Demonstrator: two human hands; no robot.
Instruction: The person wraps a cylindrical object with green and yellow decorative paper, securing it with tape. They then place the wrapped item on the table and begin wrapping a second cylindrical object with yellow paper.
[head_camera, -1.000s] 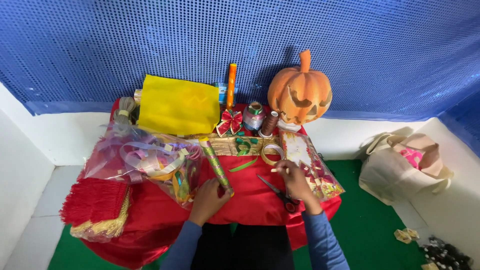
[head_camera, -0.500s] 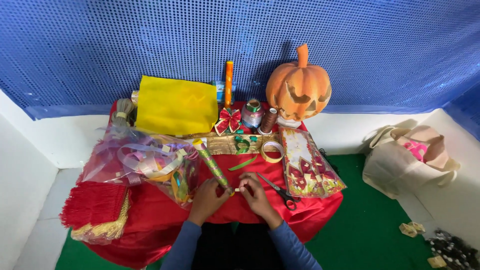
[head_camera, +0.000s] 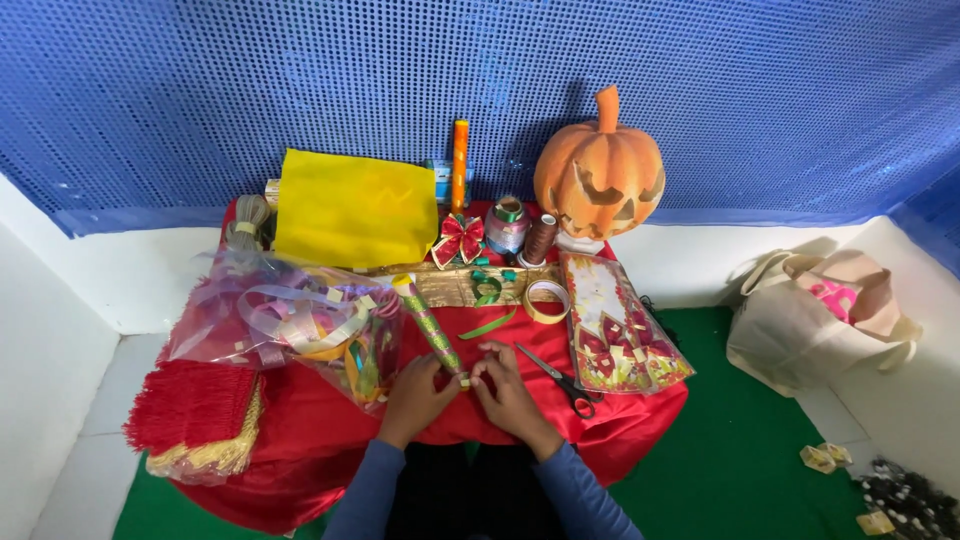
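My left hand (head_camera: 413, 398) and my right hand (head_camera: 507, 392) meet at the front of the red cloth-covered table (head_camera: 300, 440). Both pinch the near end of a long, thin roll of patterned green and gold wrapping (head_camera: 427, 323), which runs away from me toward the back left. A pair of red-handled scissors (head_camera: 565, 381) lies just right of my right hand. A loose green ribbon strip (head_camera: 487, 324) lies beyond my fingers, next to a roll of yellow tape (head_camera: 546, 300).
A clear bag of ribbons (head_camera: 285, 325) and a red fringe with gold trim (head_camera: 195, 415) sit left. At the back stand a yellow sheet (head_camera: 355, 208), an orange tube (head_camera: 460, 152), a red bow (head_camera: 458, 239), thread spools (head_camera: 508, 225) and a carved pumpkin (head_camera: 600, 180). A flat packet (head_camera: 618, 325) lies right; a cloth bag (head_camera: 820, 315) is on the floor.
My right hand left the scissors area and moved left to join my left hand at the end of the roll. The view shifted slightly.
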